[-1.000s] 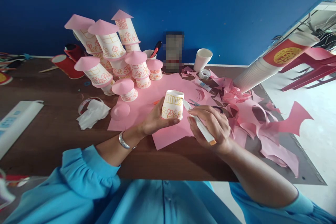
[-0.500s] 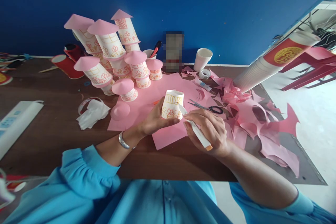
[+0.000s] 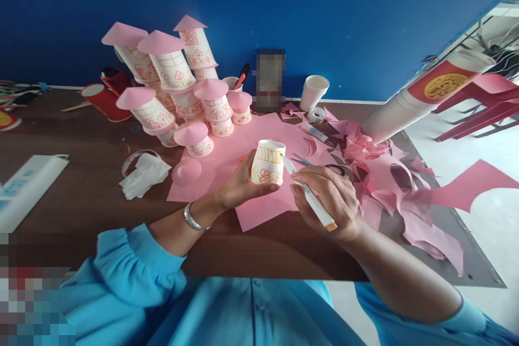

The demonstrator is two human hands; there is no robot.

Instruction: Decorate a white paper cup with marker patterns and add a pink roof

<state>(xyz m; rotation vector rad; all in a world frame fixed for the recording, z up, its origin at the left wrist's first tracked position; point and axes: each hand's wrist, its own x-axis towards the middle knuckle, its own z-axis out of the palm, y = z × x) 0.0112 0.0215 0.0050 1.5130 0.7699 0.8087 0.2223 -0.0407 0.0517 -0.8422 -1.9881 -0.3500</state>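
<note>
My left hand [image 3: 240, 183] is wrapped round a small white paper cup [image 3: 269, 163], drawn with red flowers low down and a yellow band near its top. In my right hand [image 3: 328, 200] is a white marker [image 3: 317, 208] with an orange end, its tip at the cup's right side by the yellow band. Beneath both hands lies pink paper [image 3: 259, 216]. Scissors [image 3: 334, 169] lie just behind my right hand, which partly hides them. Left of the cup are a pink paper cone [image 3: 186, 172] and a short cup tower with a pink roof [image 3: 194, 137].
Stacked cup towers [image 3: 170, 70] with pink cone roofs stand at the back left. Pink scraps [image 3: 397, 189] cover the right side, beside a leaning stack of cups [image 3: 405, 111]. A tape roll [image 3: 317, 114], a glue tube [image 3: 314, 131] and a white cup [image 3: 314, 92] are behind.
My right hand and the marker have moved slightly right, and the marker tip is higher on the cup. The cup has turned a little. A pink scrap at right has swung outward.
</note>
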